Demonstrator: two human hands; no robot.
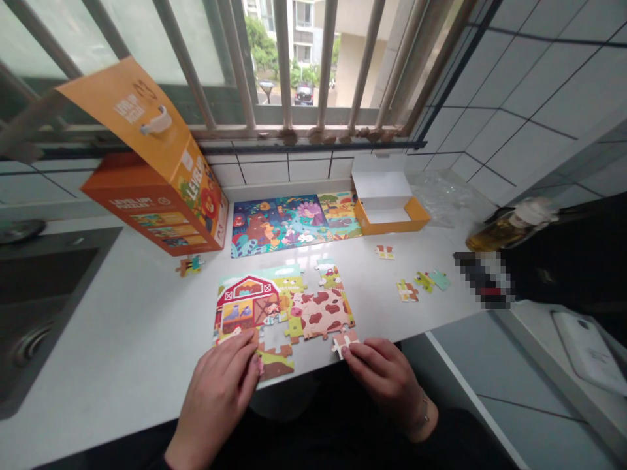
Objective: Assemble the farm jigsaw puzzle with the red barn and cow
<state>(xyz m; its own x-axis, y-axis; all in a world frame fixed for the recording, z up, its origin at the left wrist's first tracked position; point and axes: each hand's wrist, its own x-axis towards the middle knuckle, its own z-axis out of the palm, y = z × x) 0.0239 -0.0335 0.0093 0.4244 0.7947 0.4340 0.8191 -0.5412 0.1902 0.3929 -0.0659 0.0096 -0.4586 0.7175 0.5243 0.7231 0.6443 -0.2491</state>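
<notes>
A partly joined farm jigsaw puzzle (247, 307) lies on the counter, showing a red barn and a brown-spotted cow (323, 313). Gaps show at its lower middle, lower right and upper right. My left hand (223, 372) rests over the puzzle's lower left edge, fingers stretched out and covering part of it. Between the thumb and fingers of my right hand (386, 372) is a puzzle piece (344, 341) in white and brown, just below the cow's lower right. Loose pieces lie to the right: one small white-brown piece (385, 252), another (407, 291) and a green one (439, 279).
An orange puzzle box (151, 209) stands open at the left, with a few pieces (189, 265) at its foot. Behind lie a picture sheet (279, 225) and an open yellow box (394, 225). Clear plastic (441, 196), a bottle (504, 225) and a sink (44, 313) flank the counter.
</notes>
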